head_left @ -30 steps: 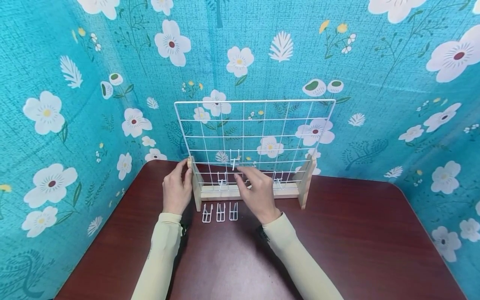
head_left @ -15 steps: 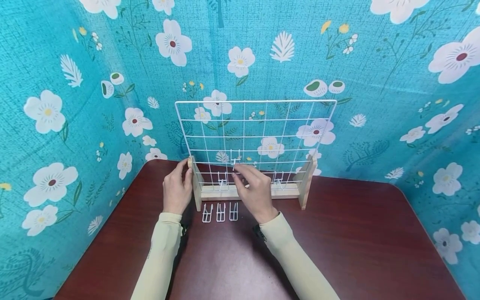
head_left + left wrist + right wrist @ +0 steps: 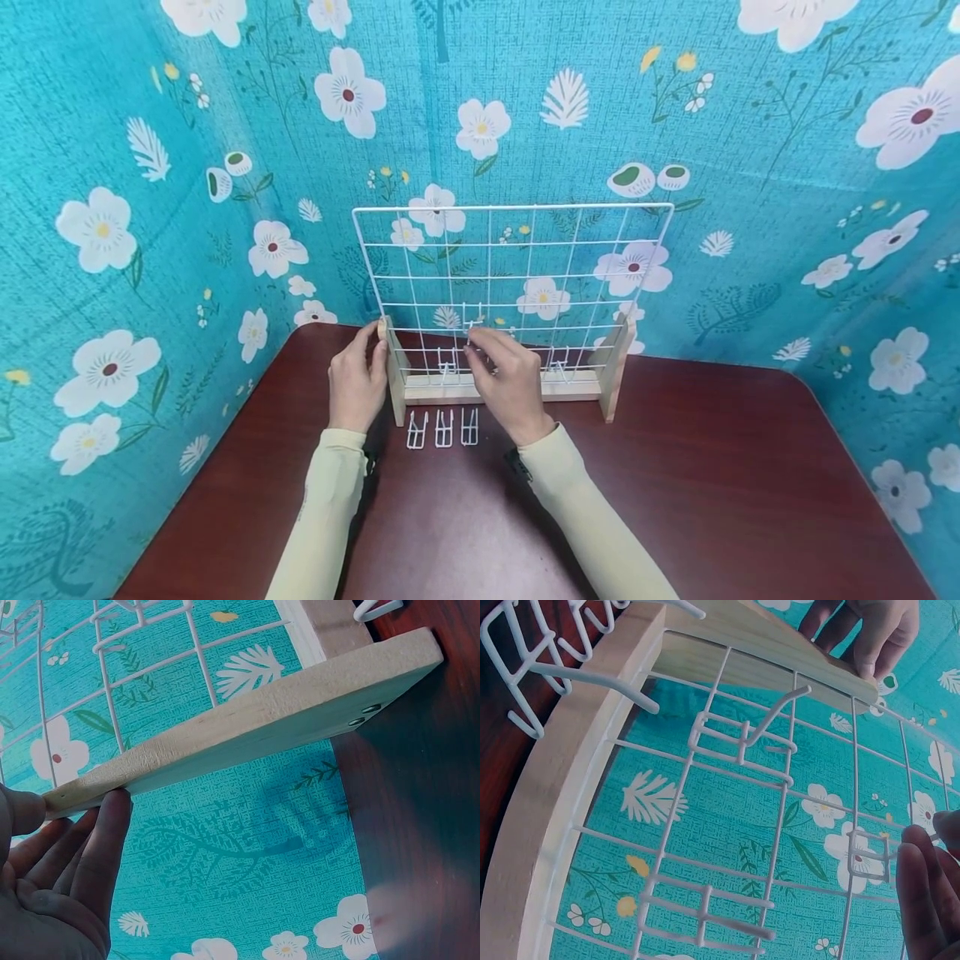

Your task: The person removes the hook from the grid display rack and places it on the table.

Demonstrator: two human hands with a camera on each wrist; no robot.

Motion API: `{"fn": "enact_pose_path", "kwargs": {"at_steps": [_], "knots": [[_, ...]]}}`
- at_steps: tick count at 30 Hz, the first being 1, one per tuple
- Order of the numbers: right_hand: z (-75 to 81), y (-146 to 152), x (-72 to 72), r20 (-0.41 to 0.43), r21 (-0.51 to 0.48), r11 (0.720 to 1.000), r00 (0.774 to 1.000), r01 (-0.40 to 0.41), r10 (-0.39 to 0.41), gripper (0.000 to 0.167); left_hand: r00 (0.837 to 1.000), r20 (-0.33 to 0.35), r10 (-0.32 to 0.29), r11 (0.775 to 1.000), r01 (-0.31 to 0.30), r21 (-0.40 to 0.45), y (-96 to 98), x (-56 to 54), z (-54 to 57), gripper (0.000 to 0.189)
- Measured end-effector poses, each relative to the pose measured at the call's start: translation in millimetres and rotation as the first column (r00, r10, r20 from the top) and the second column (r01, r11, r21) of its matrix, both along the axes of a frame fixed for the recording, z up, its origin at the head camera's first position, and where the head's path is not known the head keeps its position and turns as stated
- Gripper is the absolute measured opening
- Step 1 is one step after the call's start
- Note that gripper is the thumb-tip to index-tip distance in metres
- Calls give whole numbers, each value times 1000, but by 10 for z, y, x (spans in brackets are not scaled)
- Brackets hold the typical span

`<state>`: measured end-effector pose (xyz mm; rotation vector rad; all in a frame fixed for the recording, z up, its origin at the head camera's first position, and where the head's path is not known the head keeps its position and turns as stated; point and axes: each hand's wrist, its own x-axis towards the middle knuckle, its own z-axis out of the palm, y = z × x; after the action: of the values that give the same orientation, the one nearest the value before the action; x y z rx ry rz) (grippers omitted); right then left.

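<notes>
A white wire grid panel (image 3: pixel 510 244) stands upright in a wooden stand (image 3: pixel 498 388). My left hand (image 3: pixel 357 379) grips the top of the stand's left side piece (image 3: pixel 262 712), thumb on one face and fingers on the other in the left wrist view. With thumb and fingertips, my right hand (image 3: pixel 513 383) pinches the prong of a white wire hook (image 3: pixel 870 856) that lies against the grid; the fingers hide part of it. Lower on the panel hang two more hooks, one to the left (image 3: pixel 742 742) and one to the right (image 3: pixel 705 915).
Three loose wire hooks (image 3: pixel 443 429) lie in a row on the dark red tabletop (image 3: pixel 712 492), just in front of the stand's left half. Behind the panel hangs a blue flowered cloth (image 3: pixel 420 100), which also runs along both sides of the table.
My right hand has moved slightly left, its fingertips going from beside the hook to pinching its prong. The left hand stays on the side piece.
</notes>
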<state>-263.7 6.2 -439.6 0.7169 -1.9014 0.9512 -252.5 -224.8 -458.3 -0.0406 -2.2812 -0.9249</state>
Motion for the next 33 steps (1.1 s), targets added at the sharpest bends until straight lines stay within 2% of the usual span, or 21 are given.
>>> {"fn": "enact_pose_path", "kwargs": {"at_steps": [10,33], "knots": [[-38,-14,-42,10,-1,1000,1000,8,-8,15,1000,15,-2,1000,2,0,12,-31,-4,37],[-41,-37,-63,-12,-25,1000,1000,-16,16,13,1000,19,14,1000,-14,-8,-3,-8,-11,35]]}}
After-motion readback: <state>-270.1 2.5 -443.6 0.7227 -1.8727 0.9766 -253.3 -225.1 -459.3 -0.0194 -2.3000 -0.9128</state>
